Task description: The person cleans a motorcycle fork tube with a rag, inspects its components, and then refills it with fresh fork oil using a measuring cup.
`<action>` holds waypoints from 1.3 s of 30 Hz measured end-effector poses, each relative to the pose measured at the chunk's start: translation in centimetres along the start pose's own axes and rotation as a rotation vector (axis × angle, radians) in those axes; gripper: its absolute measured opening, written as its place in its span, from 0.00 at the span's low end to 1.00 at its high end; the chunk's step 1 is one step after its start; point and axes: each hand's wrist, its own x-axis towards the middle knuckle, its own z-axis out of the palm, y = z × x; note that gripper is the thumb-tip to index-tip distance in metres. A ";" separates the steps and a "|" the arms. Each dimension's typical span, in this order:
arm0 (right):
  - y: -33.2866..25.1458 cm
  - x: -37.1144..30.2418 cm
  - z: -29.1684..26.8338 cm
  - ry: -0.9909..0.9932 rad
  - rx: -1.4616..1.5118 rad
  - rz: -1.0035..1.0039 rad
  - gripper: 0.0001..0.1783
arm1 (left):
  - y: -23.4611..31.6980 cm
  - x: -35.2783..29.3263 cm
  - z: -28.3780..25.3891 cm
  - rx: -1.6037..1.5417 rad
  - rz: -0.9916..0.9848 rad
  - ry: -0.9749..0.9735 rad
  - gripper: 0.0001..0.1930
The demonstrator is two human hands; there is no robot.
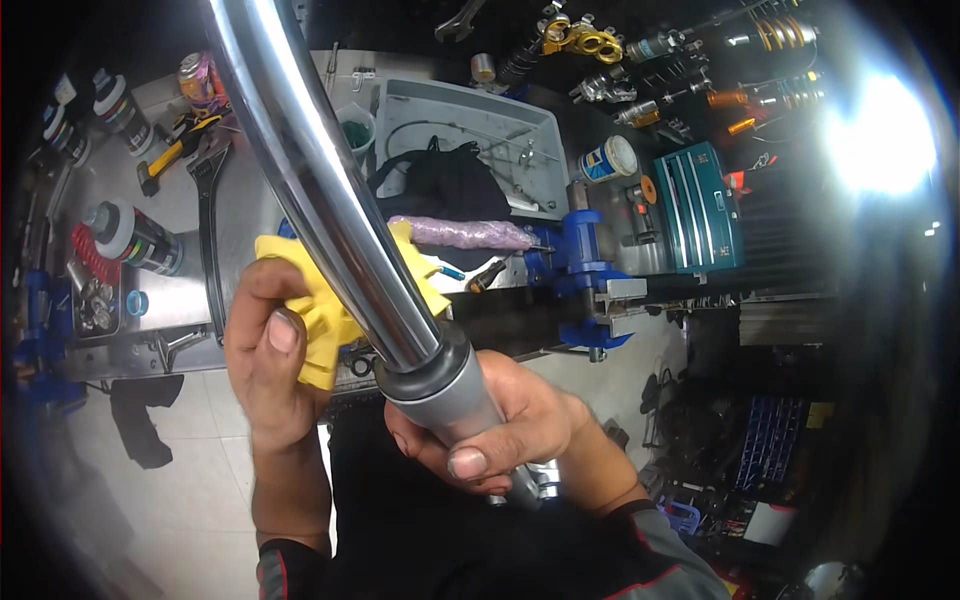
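Note:
A motorcycle fork leg runs slantwise from the top of the view toward my body. Its chrome tube (322,180) shines and enters a grey lower leg (455,402) through a black seal collar (428,370). My right hand (530,415) wraps round the grey lower leg just below that collar. A bunched yellow cloth (322,350) is gripped between the thumb and fingers of my left hand (268,360). The cloth shows on both sides of the chrome tube and passes behind it; whether it touches the tube is hidden.
Beyond lies a metal workbench with a grey tray (545,115), a pink wrapped tube (470,234), a blue vise (585,250) and a teal drawer box (700,210). Spray bottles (130,235) and a yellow-black hammer (175,158) are at left. Shock absorbers (655,75) hang behind.

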 end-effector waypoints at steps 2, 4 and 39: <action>-0.1 -0.1 0.0 0.003 -0.002 0.003 0.22 | 1.3 -0.2 0.9 0.070 0.002 -0.013 0.34; -0.1 -0.1 0.0 0.013 -0.014 0.004 0.22 | 2.1 -0.6 1.7 0.051 -0.054 -0.114 0.25; -0.8 -4.5 -1.3 0.237 -0.209 0.008 0.21 | 2.1 0.0 7.4 0.136 -0.189 -0.187 0.18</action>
